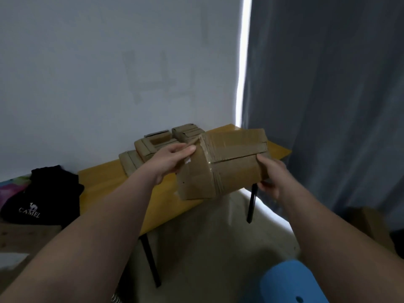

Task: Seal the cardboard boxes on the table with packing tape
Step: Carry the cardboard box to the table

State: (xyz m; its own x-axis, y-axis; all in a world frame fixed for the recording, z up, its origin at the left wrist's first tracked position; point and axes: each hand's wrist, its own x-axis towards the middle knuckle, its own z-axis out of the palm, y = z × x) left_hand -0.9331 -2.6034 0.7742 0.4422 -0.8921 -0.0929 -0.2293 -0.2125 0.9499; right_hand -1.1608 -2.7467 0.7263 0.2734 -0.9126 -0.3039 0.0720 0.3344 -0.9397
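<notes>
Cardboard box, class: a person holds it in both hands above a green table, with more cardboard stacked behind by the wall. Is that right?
Not quite: the head view shows the table is yellow, not green. The left hand and right hand do hold the cardboard box, with stacked cardboard behind.

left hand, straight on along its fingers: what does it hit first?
The box. The left hand points right, fingertips at the box's left end, apparently pinching tape there. The right hand grips the opposite end, so the left would likely meet cardboard at once.
</notes>
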